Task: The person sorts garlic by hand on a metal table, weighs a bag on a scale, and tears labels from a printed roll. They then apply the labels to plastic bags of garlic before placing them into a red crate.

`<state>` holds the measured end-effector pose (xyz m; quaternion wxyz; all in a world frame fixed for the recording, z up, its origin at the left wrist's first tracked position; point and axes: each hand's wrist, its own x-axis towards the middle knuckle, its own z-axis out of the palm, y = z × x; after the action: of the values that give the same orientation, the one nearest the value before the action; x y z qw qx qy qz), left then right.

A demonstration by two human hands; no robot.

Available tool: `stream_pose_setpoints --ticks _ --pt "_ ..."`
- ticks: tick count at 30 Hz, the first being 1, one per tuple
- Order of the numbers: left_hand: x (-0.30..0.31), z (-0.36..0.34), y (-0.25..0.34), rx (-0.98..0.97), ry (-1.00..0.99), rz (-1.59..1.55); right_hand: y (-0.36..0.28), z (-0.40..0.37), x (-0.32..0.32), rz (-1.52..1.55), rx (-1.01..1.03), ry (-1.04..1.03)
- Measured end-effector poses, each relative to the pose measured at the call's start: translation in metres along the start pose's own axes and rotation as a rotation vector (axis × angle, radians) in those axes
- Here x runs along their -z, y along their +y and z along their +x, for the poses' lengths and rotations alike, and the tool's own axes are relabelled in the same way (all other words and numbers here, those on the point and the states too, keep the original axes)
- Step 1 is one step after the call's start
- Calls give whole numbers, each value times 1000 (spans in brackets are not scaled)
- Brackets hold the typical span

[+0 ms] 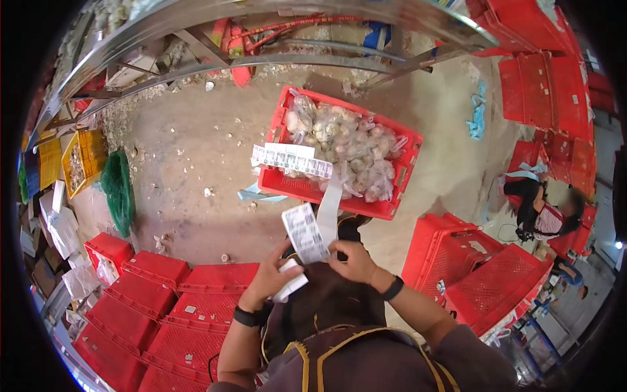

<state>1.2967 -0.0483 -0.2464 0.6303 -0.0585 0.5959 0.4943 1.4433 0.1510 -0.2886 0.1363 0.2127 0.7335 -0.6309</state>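
My left hand (266, 282) is closed on a folded white piece of the label strip, low in front of my body. My right hand (356, 262) pinches the edge of the same printed label strip (304, 232), whose barcoded labels face up between my hands. From there the band's pale, unprinted side bends upward, and a row of smaller labels (287, 157) lies across a red crate (406, 175). Inside that crate are several clear plastic bags (349, 140) of whitish round produce that looks like garlic. Both wrists wear dark bands.
Stacked red crates (215, 297) stand at lower left, with more crates (496, 281) at right. A metal frame (294, 62) crosses the top. A green bag (119, 193) lies beside a yellow crate (85, 157). Another person (545, 215) sits at far right. Scraps litter the floor.
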Motion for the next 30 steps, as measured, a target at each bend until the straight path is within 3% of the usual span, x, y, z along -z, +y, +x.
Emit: stream_pose_setpoints --ticks 1,4,5,7,9,11,15,17,18,22,24,30 --pt "-15 -4 10 -141 -80 -86 -18 -18 4 6 -51 -61" --pt "-37 -22 21 -34 -170 54 -45 -58 16 -115 -62 -155" --pt "-45 -30 26 -43 -174 55 -62 -68 22 4 -53 -128" --pt "-61 -40 42 -294 -157 429 -77 -80 31 288 -25 -77" --pt "-75 -40 37 -447 -146 562 -89 -91 40 698 -53 47" --pt "-94 -46 41 -367 -137 534 -102 -96 54 622 -32 71" --pt "-131 -77 63 -435 -164 608 -117 -116 73 568 -14 201" --pt "-142 -97 74 -504 -90 564 -128 -136 89 491 52 211" --pt "-145 -105 80 -564 -133 444 -130 -147 97 486 86 182" --pt "-162 -132 99 -583 -132 405 -137 -186 118 443 132 146" --pt "-184 -143 101 -691 -213 437 -143 -199 124 324 170 150" --pt "-219 -155 89 -600 -232 357 -141 -226 128 327 279 225"
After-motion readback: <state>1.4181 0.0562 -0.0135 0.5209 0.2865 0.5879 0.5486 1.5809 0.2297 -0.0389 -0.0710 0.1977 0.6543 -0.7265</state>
